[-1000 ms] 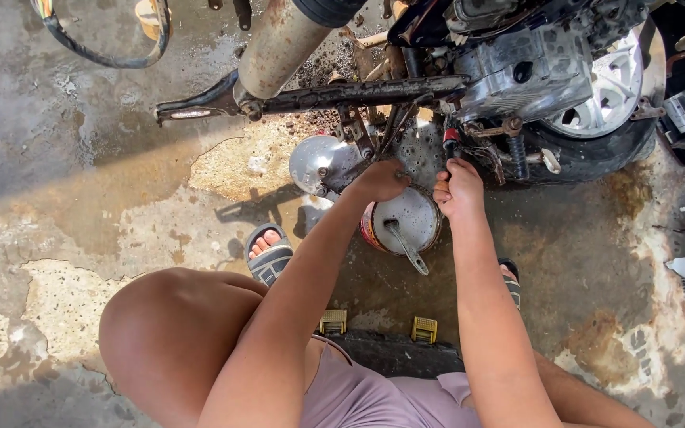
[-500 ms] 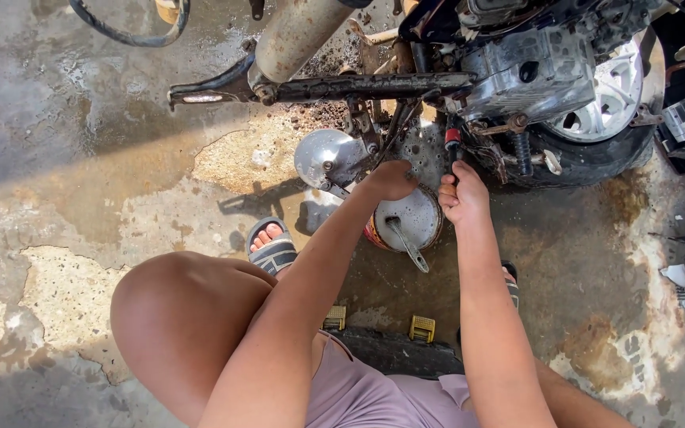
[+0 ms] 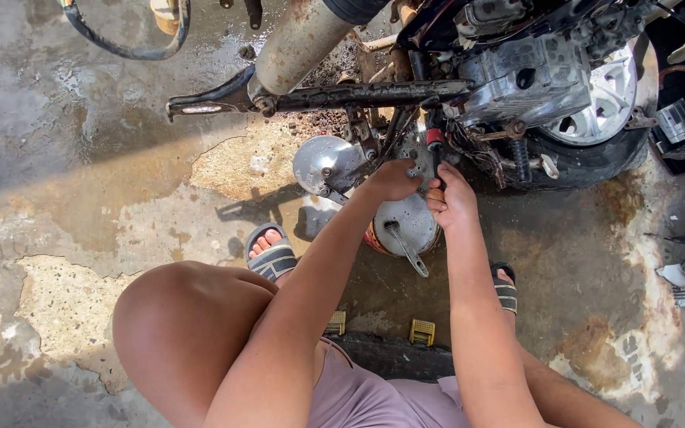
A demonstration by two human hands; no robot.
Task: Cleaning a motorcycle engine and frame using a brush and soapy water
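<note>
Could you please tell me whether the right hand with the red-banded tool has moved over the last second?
Yes. The right hand and tool shifted left, from the round metal lid's right edge to above its middle, nearer the left hand.

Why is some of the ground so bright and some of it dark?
Head view: hard sun lights the cracked concrete floor, and a broad shadow band darkens its upper left. The round metal cover glares and casts a sharp shadow. The picture is sharp; the right hand shows no blur.
</note>
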